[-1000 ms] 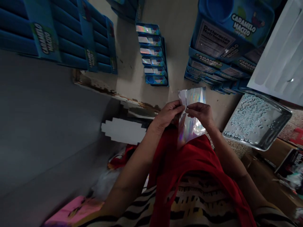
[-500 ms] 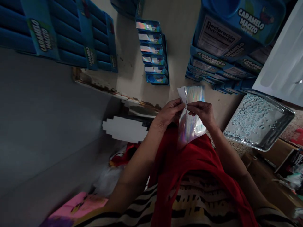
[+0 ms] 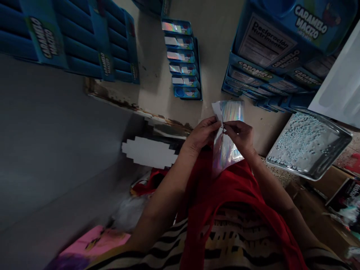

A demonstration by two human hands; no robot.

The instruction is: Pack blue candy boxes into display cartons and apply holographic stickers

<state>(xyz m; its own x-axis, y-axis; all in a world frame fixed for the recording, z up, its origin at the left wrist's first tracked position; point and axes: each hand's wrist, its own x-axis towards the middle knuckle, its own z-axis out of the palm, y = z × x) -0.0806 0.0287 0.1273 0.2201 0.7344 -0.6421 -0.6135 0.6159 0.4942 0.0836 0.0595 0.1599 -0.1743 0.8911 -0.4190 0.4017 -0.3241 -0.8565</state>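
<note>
A shiny iridescent sheet (image 3: 230, 150) with a pale left edge hangs in front of the red apron, at the table's front edge. My left hand (image 3: 204, 131) grips that pale edge between thumb and fingers. From the right, my right hand (image 3: 242, 137) pinches the sheet near its upper left part, the fingertips of both hands close together. Beyond the sheet lies a row of small blue packs (image 3: 184, 69) with shiny strips on them, in a blue tray.
Blue caramel boxes (image 3: 253, 67) are stacked at the right, beside a white surface (image 3: 340, 82). A clear tray of small pale beads (image 3: 298, 138) lies below. More blue boxes (image 3: 73, 45) fill the upper left. The table's worn edge (image 3: 135, 108) runs diagonally.
The fingers of my right hand have drawn closer together at the sheet. The view has shifted slightly, and the boxes at the right appear a little larger.
</note>
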